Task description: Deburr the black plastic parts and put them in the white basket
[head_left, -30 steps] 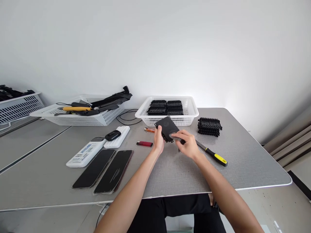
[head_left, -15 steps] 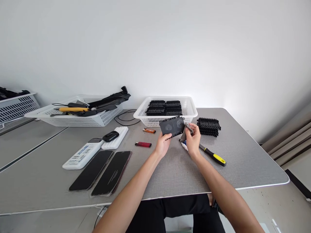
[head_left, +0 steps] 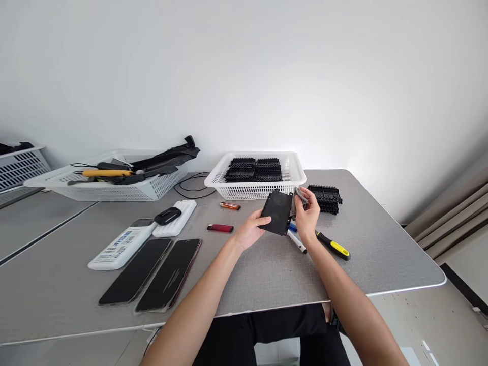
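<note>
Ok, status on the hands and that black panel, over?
Left hand grips black panel above the table. Right hand pinches small grey piece at its edge. Marker and screwdriver lie underneath.

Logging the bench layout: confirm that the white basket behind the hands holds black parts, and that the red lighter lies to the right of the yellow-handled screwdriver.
Wrong on one point: in the head view the red lighter lies to the left of the yellow-handled screwdriver, not the right. The white basket behind the hands does hold black parts.
</note>
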The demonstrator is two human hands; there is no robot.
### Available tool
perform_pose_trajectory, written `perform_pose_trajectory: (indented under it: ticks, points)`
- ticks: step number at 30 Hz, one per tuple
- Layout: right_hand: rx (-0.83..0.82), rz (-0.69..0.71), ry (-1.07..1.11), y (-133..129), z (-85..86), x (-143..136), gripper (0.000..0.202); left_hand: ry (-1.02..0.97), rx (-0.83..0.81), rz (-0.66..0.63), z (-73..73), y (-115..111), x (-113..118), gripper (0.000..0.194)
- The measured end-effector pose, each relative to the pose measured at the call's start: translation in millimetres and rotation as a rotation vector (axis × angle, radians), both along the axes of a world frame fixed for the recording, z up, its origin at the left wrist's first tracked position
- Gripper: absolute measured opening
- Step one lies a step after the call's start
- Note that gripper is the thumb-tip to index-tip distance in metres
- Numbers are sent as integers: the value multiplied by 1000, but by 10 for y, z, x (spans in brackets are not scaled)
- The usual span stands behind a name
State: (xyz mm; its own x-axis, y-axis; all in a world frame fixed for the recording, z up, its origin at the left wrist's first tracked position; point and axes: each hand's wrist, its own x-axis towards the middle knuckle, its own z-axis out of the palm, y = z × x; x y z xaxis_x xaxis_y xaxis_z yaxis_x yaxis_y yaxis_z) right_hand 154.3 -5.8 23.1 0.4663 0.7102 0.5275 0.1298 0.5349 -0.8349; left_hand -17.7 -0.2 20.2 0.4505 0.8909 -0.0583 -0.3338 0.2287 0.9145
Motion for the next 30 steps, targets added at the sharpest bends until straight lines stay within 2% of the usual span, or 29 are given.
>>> perform_pose_trajectory:
  ticks: [2, 5, 11, 24, 27, 30]
  points:
    - [-6, 55, -20, 6, -6, 9, 32, 49, 2, 8, 10, -9, 18, 44]
    - [-28, 115, -82, 20, -19, 25, 33, 96, 15, 89, 12, -22, 67, 54]
    - [-11, 6, -287, 9, -8, 100, 26, 115, 86, 304, -18, -14, 119, 55]
    - [-22, 70, -666, 24, -91, 156, 39, 128, 171, 345, -17, -28, 143, 54]
    - [-54, 99, -805, 25, -93, 169, 46, 136, 178, 353, -15, -25, 138, 55]
    - [-61, 64, -990, 33, -76, 181, 49, 151, 168, 354, -22, -26, 142, 55]
